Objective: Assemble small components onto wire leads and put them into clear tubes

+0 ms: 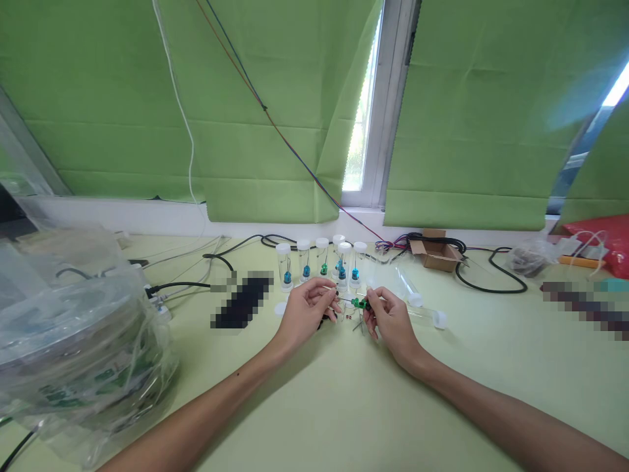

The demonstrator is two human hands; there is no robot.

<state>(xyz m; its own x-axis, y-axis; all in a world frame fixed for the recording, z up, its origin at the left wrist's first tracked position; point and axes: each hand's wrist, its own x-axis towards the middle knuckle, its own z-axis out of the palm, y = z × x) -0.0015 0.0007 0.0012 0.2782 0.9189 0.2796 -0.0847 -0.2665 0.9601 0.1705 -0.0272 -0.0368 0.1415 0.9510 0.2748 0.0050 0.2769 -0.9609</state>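
In the middle of the pale green tabletop (319, 406), the small green plastic piece with black ends and a thin metal rod (361, 303) is held up between both hands. The right hand (393, 318) pinches its black end; the left hand (312, 305) has its fingertips drawn in at the rod's tip, and I can't tell whether they grip it. I'd guess it's light and stiff, with a rod that could bend; the chunky green body looks the safest hold.

From that piece, clear upright tubes with white caps (284, 265) stand at ten to twelve o'clock, close enough to be knocked by a knuckle. A clear plastic tube lying down (422, 316) is at three, an open brown cardboard box (439, 257) at two. Thin grey slivers (358, 326) lie at six, easily brushed about.
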